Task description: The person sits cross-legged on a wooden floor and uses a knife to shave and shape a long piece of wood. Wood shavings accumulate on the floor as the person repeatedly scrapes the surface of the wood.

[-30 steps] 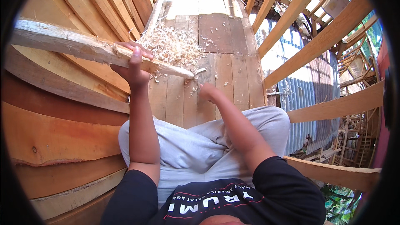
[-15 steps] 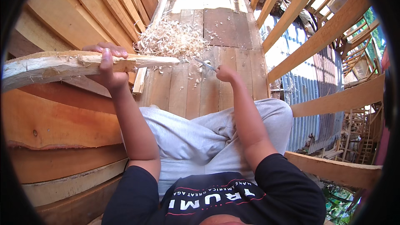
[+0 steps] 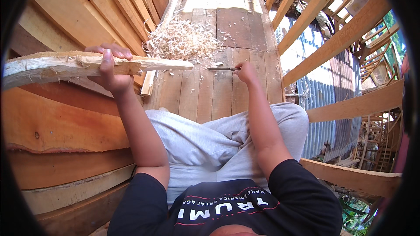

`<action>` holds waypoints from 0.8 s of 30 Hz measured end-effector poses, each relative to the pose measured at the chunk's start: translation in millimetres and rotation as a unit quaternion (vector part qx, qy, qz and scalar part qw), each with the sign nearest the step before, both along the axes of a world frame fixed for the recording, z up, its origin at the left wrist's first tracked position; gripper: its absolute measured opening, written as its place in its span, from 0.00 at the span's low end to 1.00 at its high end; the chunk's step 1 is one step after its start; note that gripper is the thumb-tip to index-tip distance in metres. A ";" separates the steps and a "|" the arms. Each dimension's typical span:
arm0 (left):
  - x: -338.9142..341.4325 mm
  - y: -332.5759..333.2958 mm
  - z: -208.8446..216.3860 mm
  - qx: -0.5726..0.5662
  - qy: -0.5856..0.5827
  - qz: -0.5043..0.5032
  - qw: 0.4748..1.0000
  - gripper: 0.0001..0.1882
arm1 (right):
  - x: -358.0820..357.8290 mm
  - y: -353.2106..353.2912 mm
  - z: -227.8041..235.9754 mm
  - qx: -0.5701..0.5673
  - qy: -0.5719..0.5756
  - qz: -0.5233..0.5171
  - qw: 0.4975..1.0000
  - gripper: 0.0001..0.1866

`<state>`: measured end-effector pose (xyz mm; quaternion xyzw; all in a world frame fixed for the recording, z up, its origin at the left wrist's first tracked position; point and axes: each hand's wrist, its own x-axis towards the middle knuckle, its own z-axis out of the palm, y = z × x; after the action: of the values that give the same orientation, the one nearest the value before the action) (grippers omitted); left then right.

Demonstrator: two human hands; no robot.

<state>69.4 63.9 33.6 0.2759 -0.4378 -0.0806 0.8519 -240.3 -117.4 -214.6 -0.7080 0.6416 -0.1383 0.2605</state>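
Observation:
A long, pale, slightly curved wooden stick [image 3: 52, 66] reaches in from the left edge, held level above the floor. Wrapped around it is my left hand [image 3: 113, 67], thumb on the near side and fingers over the far side. The stick's whittled, narrowed end [image 3: 170, 64] points right. My right hand [image 3: 246, 71] is closed around the handle of a small knife [image 3: 221, 68], whose dark blade points left. A gap separates the blade from the stick's tip. The knife's handle is mostly hidden in my fingers.
A heap of curled wood shavings [image 3: 181, 39] lies on the plank floor [image 3: 203, 91] against the left board wall [image 3: 65, 118]. On the right stand slanted wooden rails [image 3: 337, 39], with corrugated metal sheets [image 3: 321, 100] beyond. My crossed legs [image 3: 210, 144] are in front.
My right hand has shifted slightly right and farther forward, and the knife blade has turned closer to level. The stick has moved a little, its tip slightly farther right.

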 end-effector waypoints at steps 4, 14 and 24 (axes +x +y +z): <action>6.6 3.5 -1.2 -0.001 0.002 0.000 1.000 0.10 | 5.1 -1.5 13.7 0.047 -0.044 0.046 0.997 0.14; 6.0 5.2 0.6 0.007 -0.006 0.003 1.000 0.10 | 47.6 29.6 -8.0 0.034 -0.072 0.139 0.987 0.14; 6.5 3.8 -1.3 0.006 0.007 -0.010 1.000 0.10 | 5.6 2.6 -7.0 0.086 -0.027 0.198 0.976 0.14</action>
<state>75.9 67.7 32.2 0.2761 -0.4343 -0.0940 0.8522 -234.7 -114.7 -221.7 -0.7922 0.4909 -0.0472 0.3594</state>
